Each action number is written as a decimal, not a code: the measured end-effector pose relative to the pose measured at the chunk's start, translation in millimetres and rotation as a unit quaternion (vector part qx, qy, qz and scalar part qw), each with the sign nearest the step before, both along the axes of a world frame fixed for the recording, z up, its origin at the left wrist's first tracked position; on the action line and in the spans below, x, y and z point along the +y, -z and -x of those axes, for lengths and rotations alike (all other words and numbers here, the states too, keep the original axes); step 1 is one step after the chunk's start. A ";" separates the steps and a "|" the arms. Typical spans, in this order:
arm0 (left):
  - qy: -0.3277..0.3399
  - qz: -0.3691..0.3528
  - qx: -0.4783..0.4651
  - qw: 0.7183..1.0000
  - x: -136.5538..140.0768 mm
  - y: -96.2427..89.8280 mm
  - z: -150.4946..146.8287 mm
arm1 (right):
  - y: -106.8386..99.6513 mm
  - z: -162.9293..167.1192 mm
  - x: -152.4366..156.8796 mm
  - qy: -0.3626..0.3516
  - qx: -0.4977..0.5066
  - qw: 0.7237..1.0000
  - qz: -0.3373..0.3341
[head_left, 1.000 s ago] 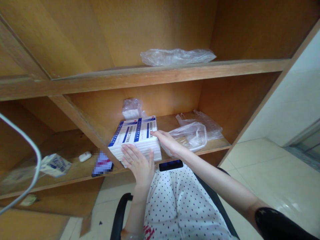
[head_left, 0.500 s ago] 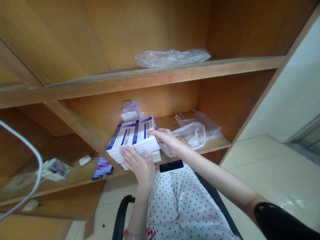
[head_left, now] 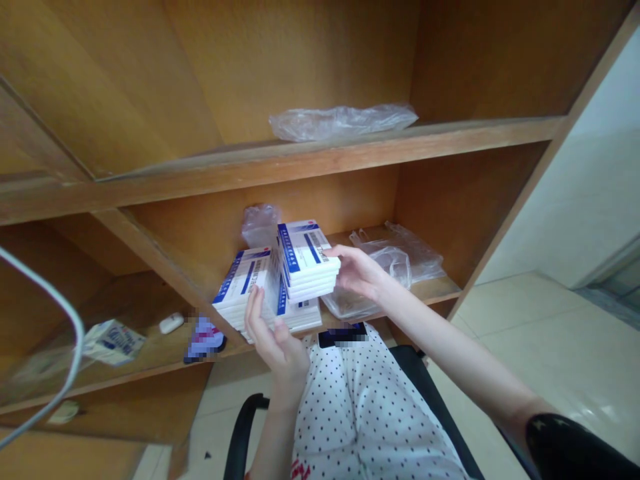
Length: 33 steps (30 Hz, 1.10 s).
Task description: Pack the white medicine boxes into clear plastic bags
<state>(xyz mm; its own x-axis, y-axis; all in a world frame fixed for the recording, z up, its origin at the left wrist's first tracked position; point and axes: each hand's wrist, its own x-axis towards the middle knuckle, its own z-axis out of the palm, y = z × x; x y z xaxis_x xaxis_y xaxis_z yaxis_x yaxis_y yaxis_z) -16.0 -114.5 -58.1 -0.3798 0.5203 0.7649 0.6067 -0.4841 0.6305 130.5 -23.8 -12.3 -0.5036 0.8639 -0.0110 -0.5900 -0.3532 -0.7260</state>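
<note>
My right hand (head_left: pixel 359 270) grips a small stack of flat white-and-blue boxes (head_left: pixel 306 257) by its right side, thumb on top; its other fingers are partly hidden. The stack is raised and slightly tilted above a lower pile of like boxes (head_left: pixel 303 317) on the shelf. Beside it on the left stands a taller stack of the same boxes (head_left: pixel 240 283). My left hand (head_left: pixel 280 347) is at the front of that taller stack, fingers extended and thumb apart. Whether its fingertips touch the boxes I cannot tell.
Clear plastic bags (head_left: pixel 395 267) lie right of the boxes, another bag (head_left: pixel 343 123) on the upper shelf. A wrapped packet (head_left: pixel 261 223) sits behind. In the left compartment are a carton (head_left: pixel 114 342) and a small white case (head_left: pixel 171 323). A phone (head_left: pixel 343 335) rests on my lap.
My right hand has lifted the right-hand stack of boxes up and to the right, uncovering the lower pile. My left hand's fingers have turned more upright by the left stack.
</note>
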 end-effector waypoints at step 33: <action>0.128 0.292 0.432 0.843 71.3 5.9 -22.7 | -0.9 -94.8 19.8 0.016 -0.518 0.710 -0.477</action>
